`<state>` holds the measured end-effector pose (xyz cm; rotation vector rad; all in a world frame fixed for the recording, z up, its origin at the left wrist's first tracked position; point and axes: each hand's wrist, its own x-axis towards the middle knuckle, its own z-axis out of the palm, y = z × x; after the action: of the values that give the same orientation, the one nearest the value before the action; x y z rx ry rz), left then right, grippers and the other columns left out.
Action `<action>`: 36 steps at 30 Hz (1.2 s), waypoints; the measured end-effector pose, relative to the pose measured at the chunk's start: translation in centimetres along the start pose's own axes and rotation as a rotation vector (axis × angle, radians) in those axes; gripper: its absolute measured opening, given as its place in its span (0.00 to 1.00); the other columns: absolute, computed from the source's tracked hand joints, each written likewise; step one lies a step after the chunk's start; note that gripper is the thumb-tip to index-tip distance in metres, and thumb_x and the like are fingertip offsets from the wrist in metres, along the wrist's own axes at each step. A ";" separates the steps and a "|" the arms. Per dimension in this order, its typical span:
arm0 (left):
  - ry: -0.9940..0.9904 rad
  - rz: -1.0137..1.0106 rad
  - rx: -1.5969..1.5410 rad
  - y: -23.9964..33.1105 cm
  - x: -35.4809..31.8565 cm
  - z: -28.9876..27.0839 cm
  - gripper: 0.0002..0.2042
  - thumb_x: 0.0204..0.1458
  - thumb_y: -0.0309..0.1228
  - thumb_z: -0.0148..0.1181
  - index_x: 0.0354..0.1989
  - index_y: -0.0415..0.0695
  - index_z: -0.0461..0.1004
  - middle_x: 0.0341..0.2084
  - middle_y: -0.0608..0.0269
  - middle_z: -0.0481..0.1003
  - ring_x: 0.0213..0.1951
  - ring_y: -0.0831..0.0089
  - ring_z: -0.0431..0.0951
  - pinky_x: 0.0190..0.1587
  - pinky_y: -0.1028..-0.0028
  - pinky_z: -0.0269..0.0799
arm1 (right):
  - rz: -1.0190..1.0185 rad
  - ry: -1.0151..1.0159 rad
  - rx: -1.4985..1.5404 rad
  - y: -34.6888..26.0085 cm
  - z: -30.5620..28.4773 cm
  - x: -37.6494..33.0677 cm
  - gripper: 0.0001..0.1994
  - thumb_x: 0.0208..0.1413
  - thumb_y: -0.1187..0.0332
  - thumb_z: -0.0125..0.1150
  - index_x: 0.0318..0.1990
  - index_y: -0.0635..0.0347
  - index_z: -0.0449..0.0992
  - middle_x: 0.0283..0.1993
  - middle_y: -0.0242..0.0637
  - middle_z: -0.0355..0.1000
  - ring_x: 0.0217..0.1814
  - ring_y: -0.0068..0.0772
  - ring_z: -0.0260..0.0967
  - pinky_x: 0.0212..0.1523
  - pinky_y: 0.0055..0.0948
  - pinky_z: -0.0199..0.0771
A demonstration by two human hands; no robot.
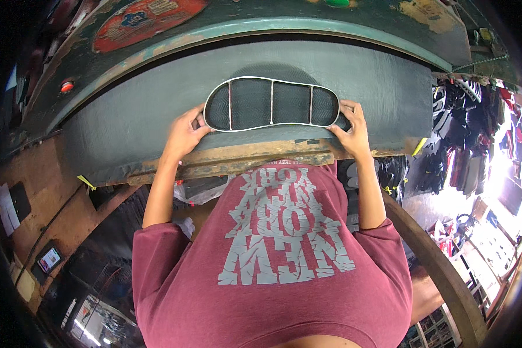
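Note:
A shoe-sole-shaped cutting die, a thin pale metal outline with three crossbars, lies on a dark textured sheet. The sheet's rounded edge shows beyond the die, and its zigzag pattern shows between the bars. My left hand grips the die's left end, thumb at the near edge and fingers curled at the side. At the other end my right hand holds the die the same way, its thumb along the near rim. Both hands rest close to the grey work surface.
A green machine beam spans the far side, with a red button at left. A worn wooden strip edges the near side. A phone sits at lower left; several dark cut pieces hang at right.

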<state>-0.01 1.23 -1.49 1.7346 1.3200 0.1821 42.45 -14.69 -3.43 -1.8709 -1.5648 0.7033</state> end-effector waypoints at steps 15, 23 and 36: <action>-0.096 -0.016 0.055 0.1 0.1 -0.9 0.32 0.49 0.25 0.70 0.67 0.43 0.70 0.27 0.66 0.71 0.27 0.78 0.68 0.33 0.73 0.67 | 0.030 -0.007 0.203 0.4 -0.4 0.1 0.38 0.42 0.72 0.77 0.65 0.62 0.71 0.59 0.46 0.71 0.61 0.46 0.70 0.65 0.40 0.68; 0.212 0.175 -0.216 0.1 0.6 -7.1 0.25 0.62 0.25 0.60 0.69 0.43 0.68 0.34 0.72 0.72 0.38 0.81 0.71 0.46 0.79 0.69 | 0.190 0.216 0.270 -1.0 -5.6 1.7 0.32 0.55 0.75 0.67 0.69 0.62 0.67 0.54 0.44 0.76 0.58 0.35 0.73 0.64 0.35 0.70; 1.691 0.495 0.472 0.0 3.0 -21.8 0.24 0.70 0.35 0.41 0.68 0.31 0.62 0.66 0.33 0.60 0.69 0.41 0.57 0.71 0.49 0.53 | -0.559 0.920 -0.283 -9.4 -9.0 15.7 0.32 0.51 0.65 0.75 0.65 0.56 0.72 0.74 0.53 0.55 0.79 0.59 0.47 0.77 0.53 0.48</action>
<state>-11.77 16.12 9.68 2.2483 2.0291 2.1122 45.31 1.02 9.23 -1.4531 -1.4415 -0.5853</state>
